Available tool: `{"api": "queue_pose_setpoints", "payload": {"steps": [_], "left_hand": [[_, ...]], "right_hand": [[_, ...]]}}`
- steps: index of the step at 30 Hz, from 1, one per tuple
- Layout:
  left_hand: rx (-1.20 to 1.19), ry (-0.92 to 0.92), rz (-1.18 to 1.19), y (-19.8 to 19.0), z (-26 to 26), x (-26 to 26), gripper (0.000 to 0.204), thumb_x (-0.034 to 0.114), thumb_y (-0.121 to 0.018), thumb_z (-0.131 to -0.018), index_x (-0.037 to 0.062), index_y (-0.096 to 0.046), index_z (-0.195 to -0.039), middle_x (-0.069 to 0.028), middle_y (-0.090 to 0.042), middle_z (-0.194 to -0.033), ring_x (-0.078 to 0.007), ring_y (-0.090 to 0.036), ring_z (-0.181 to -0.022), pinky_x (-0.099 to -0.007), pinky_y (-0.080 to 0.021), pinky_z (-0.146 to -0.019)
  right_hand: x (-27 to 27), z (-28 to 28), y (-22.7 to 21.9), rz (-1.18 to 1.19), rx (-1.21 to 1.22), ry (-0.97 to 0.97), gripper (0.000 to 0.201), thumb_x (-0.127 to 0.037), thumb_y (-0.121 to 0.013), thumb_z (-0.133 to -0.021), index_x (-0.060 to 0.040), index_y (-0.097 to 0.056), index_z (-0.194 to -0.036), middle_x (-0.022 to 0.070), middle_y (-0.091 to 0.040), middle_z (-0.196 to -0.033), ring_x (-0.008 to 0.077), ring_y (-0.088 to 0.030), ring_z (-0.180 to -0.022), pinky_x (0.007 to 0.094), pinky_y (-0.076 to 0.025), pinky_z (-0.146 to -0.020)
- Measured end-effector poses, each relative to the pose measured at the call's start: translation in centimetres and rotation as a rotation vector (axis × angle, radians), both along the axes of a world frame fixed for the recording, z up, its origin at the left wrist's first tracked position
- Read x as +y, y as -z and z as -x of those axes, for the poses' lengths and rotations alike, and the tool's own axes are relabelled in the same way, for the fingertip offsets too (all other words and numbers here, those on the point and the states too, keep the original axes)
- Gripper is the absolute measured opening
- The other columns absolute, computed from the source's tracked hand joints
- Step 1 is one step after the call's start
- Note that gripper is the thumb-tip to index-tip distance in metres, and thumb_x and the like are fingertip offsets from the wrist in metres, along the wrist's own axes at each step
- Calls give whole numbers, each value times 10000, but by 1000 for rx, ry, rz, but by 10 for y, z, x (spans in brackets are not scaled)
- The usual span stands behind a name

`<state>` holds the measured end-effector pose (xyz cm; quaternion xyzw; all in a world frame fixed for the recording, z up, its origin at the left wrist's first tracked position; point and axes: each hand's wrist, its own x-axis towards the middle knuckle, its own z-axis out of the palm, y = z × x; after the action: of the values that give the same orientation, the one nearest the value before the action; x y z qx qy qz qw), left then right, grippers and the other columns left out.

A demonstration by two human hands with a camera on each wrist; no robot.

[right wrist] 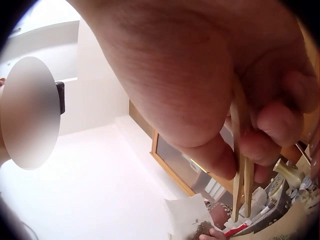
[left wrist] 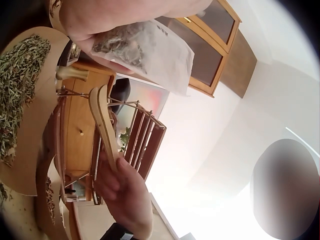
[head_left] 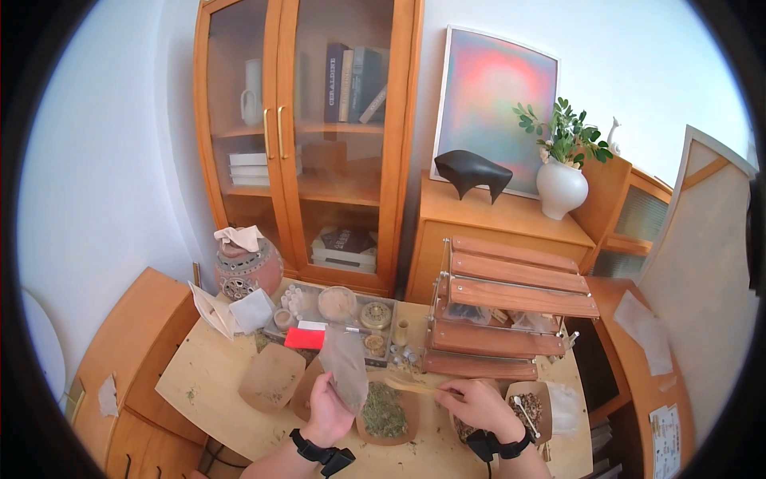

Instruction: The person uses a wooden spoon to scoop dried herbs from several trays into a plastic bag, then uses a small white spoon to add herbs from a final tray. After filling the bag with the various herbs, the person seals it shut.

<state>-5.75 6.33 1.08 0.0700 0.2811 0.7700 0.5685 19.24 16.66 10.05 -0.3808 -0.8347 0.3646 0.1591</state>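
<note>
My left hand (head_left: 330,409) grips a translucent pouch (head_left: 345,369); dried herbs show inside the pouch (left wrist: 150,52) in the left wrist view. My right hand (head_left: 480,405) pinches wooden tweezers (head_left: 407,384), whose tips point toward the pouch. In the right wrist view the two arms of the tweezers (right wrist: 241,165) stand slightly apart at the tips, with nothing seen between them. Below and between the hands sits a brown paper tray of green dried herbs (head_left: 386,414). The tweezers hang above this tray's far edge.
Another paper tray (head_left: 273,377) stands left; a tray of brown pieces with a small spoon (head_left: 527,405) lies right. Behind are a clear organizer (head_left: 384,302) with jars and a red packet (head_left: 305,338), a wooden slatted rack (head_left: 503,342) and a patterned pot (head_left: 249,267).
</note>
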Motion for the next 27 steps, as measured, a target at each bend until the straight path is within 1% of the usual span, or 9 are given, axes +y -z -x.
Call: {"api": "queue_pose_setpoints", "payload": {"steps": [1, 6, 9, 12, 15, 19, 22, 25, 27], "left_hand": [[2, 28, -46, 5, 2, -1, 447, 339, -393, -991, 88, -485, -1348, -54, -592, -1275, -232, -557, -1172, -395, -415, -1021], [21, 28, -47, 2, 2, -2, 444, 337, -386, -995, 93, -484, -1352, -53, -590, -1284, -226, -549, -1193, -396, -417, -1021], [17, 27, -63, 6, 4, 0, 443, 337, -385, -996, 95, -484, -1354, -51, -588, -1290, -225, -547, -1197, -396, -416, -1027], [19, 26, -61, 4, 3, -1, 444, 337, -385, -997, 96, -481, -1358, -51, -586, -1295, -225, -548, -1196, -395, -415, -1029], [15, 23, -46, 3, 2, -1, 446, 339, -384, -999, 95, -480, -1360, -49, -587, -1292, -226, -551, -1192, -392, -415, -1030], [12, 9, -22, 1, 1, -1, 453, 344, -392, -1002, 92, -468, -1372, -48, -582, -1306, -227, -551, -1200, -391, -409, -1041], [-41, -116, 13, -12, -6, 5, 373, 334, -368, -1012, 118, -549, -1255, -41, -640, -1154, -211, -605, -1068, -387, -478, -922], [-10, -55, -51, -10, -1, 1, 418, 323, -359, -1020, 110, -497, -1353, -35, -586, -1297, -210, -541, -1205, -390, -416, -1037], [-13, -90, -41, -10, 0, 2, 438, 326, -353, -1023, 104, -463, -1384, -37, -565, -1328, -211, -527, -1226, -392, -401, -1051]], "right_hand": [[1, 1, 2, -9, -25, -4, 320, -320, -635, -920, -30, -701, -1039, 169, -685, -803, 278, -661, -717, 338, -511, -677], [-1, 6, 0, 12, -146, -31, 356, -367, -609, -934, -56, -691, -1086, 161, -700, -843, 314, -675, -772, 351, -517, -695], [-2, 10, -3, 42, -190, -9, 370, -387, -600, -937, -66, -688, -1100, 153, -706, -861, 316, -679, -788, 357, -519, -704], [0, 10, 2, 36, -175, -23, 371, -389, -602, -936, -65, -690, -1096, 155, -706, -862, 318, -679, -786, 357, -521, -707], [3, 8, 15, -38, -69, -45, 351, -381, -580, -941, -82, -715, -1064, 133, -649, -656, 313, -641, -611, 390, -487, -603], [3, 9, 9, -41, -84, -21, 351, -376, -591, -932, -75, -711, -1065, 155, -660, -694, 337, -648, -655, 406, -495, -620], [1, 10, 6, -19, -107, -7, 350, -368, -599, -925, -67, -708, -1065, 179, -671, -743, 365, -656, -713, 417, -507, -655], [2, 14, 13, -21, -82, -1, 337, -349, -611, -916, -59, -707, -1057, 202, -676, -796, 381, -662, -770, 417, -515, -690], [2, 16, 19, -41, -64, -11, 325, -335, -620, -911, -56, -708, -1051, 209, -676, -821, 382, -665, -792, 412, -516, -706]]}}
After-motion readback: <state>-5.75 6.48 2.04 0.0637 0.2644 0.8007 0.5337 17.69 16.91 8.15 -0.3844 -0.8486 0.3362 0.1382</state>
